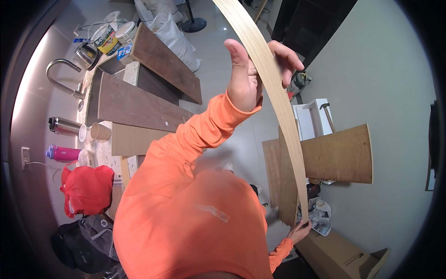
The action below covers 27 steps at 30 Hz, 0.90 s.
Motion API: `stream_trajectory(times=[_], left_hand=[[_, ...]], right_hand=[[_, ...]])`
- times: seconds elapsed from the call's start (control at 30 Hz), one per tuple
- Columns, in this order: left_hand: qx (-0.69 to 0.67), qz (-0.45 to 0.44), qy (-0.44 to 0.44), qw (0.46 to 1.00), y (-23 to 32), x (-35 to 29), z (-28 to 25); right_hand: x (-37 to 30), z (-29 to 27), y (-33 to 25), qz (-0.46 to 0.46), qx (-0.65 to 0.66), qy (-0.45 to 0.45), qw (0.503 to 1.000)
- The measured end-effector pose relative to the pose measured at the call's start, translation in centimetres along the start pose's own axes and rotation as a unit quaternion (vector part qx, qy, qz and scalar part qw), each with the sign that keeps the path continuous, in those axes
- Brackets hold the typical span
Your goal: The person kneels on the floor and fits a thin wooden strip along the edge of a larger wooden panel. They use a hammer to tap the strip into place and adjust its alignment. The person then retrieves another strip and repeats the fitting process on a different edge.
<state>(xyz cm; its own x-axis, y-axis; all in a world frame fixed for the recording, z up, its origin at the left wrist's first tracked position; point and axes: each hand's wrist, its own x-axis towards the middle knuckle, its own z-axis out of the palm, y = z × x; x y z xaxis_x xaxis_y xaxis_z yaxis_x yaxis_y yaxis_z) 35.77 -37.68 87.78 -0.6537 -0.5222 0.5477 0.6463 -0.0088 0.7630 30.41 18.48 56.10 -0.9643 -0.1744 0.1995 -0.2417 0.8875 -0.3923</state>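
Note:
A long, pale wood-grain strip (274, 86) runs from the top of the view down to the lower right, and the fisheye bends it. Its top end passes out of the picture. My left hand (246, 76) is raised and cups the strip from beneath, with the thumb standing up on one side and the fingers curling up on the other. Part of the palm is hidden behind the strip. Far down at the lower right, my right hand (299, 231) grips the strip's narrow-looking lower end. Both arms wear orange sleeves.
Brown boards (139, 102) lie across the counter at left, near a tap (65, 76). At right, another board (337, 156) rests by a hammer (327, 116) and a white box-like piece (302, 121). A cardboard box (337, 253) stands low right; a white sack (172, 44) lies beyond.

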Motion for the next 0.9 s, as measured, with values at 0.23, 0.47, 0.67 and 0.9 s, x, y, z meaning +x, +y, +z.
stream_trajectory(times=[0.23, 0.47, 0.67, 0.9], left_hand=[[-0.077, -0.004, 0.003, 0.997, -0.5, -1.5, 0.6], [-0.061, -0.007, -0.008, 0.998, -1.1, -3.0, 0.5], [-0.089, -0.009, -0.016, 0.996, -1.6, -4.4, 0.8], [-0.082, -0.001, -0.010, 0.997, -1.9, -5.9, 1.5]], right_hand=[[-0.4, 0.2, -0.2, 0.004, 0.004, 0.008, 1.000], [-1.5, -0.4, -2.2, 0.043, 0.073, -0.011, 0.996], [-2.1, 1.1, -0.3, 0.049, -0.010, -0.006, 0.999], [-3.6, 2.1, 3.8, 0.116, -0.023, -0.054, 0.992]])
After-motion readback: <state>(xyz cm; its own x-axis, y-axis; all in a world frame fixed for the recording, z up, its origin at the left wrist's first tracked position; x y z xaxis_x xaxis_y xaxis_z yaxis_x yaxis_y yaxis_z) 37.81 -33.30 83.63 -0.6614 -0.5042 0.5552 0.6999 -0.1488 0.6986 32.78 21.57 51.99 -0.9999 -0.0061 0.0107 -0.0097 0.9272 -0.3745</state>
